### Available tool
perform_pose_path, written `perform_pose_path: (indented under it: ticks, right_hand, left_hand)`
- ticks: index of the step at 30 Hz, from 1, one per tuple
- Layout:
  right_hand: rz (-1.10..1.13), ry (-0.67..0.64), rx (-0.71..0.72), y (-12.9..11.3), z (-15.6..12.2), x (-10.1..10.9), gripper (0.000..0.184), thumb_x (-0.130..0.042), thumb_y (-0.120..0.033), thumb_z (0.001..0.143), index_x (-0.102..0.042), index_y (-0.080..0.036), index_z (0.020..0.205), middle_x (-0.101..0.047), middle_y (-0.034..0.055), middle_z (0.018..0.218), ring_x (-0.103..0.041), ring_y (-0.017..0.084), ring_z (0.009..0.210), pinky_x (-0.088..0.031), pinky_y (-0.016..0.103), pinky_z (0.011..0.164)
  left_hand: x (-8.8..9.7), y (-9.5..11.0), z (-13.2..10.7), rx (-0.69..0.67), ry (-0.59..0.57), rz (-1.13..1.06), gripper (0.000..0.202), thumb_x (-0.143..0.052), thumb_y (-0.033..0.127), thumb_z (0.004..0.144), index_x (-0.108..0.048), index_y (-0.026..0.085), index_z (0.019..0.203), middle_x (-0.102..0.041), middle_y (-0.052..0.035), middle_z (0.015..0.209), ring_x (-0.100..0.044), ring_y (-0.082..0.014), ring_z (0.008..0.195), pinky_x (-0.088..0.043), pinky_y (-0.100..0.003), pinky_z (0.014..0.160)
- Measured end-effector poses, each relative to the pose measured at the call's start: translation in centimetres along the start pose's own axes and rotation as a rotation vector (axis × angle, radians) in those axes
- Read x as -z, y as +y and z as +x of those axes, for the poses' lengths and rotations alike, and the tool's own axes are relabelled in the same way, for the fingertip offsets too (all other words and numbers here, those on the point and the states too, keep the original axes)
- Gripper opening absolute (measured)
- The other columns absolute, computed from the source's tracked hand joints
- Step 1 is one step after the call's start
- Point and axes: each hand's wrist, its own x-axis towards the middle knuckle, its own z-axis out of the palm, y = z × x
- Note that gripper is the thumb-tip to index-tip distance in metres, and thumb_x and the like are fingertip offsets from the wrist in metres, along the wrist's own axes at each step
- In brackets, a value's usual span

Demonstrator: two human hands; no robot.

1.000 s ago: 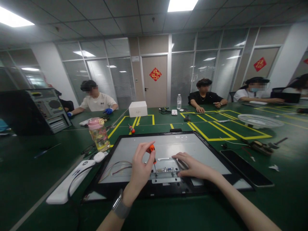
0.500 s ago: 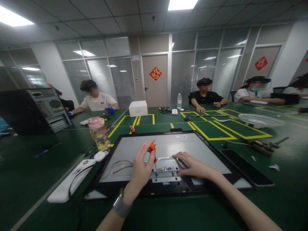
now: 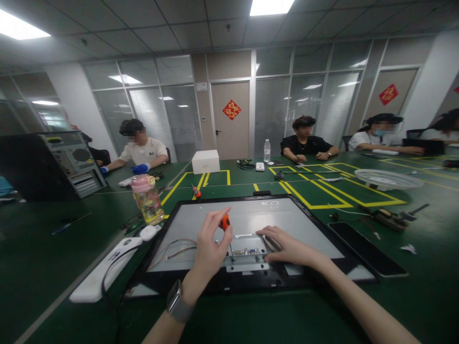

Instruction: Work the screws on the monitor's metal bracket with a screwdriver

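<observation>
A flat display panel (image 3: 287, 212) with a grey metal back and black frame lies in front of me on the green table. My left hand (image 3: 212, 241) is closed on a screwdriver (image 3: 225, 222) with an orange and black handle. Its shaft points down to the near edge of a metal bracket (image 3: 247, 268) with connector ports. My right hand (image 3: 285, 246) rests at the bracket's right end, thumb and fingers apart along its side; its palm is hidden. Thin wires (image 3: 175, 248) lie on the panel's left part.
Left of the panel are a white power strip (image 3: 103, 272) with a black cable and a pink-lidded bottle (image 3: 147, 198). A dark phone-like slab (image 3: 366, 248) lies at the right. Beyond stand a white box (image 3: 205, 161) and a computer case (image 3: 53, 165). Several co-workers sit across the table.
The orange handle has turned slightly within my left fingers, which stay in nearly the same place. My right hand has not moved. Across the table, a co-worker's blue-gloved hand has shifted left.
</observation>
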Motion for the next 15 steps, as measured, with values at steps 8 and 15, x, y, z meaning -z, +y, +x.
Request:
perform_pose_path:
  ticks: [8, 15]
  right_hand:
    - [-0.015, 0.006, 0.009, 0.33, 0.11, -0.14, 0.070, -0.073, -0.043, 0.072, -0.049, -0.023, 0.135, -0.051, 0.0099, 0.131, -0.043, 0.030, 0.124, -0.033, 0.043, 0.106]
    - [-0.017, 0.010, 0.016, 0.52, 0.12, -0.22, 0.070, -0.072, -0.042, 0.072, -0.048, -0.022, 0.136, -0.051, 0.0102, 0.132, -0.042, 0.030, 0.125, -0.033, 0.042, 0.107]
  left_hand:
    - [0.07, 0.07, 0.04, 0.030, 0.031, -0.003, 0.029, -0.051, 0.023, 0.090, -0.060, 0.023, 0.118, -0.055, -0.0029, 0.091, -0.056, -0.0156, 0.081, -0.048, -0.029, 0.075]
    - [-0.14, -0.07, 0.02, 0.046, 0.064, 0.034, 0.034, -0.056, 0.023, 0.088, -0.057, 0.024, 0.122, -0.053, -0.0023, 0.091, -0.056, -0.0154, 0.080, -0.048, -0.030, 0.077]
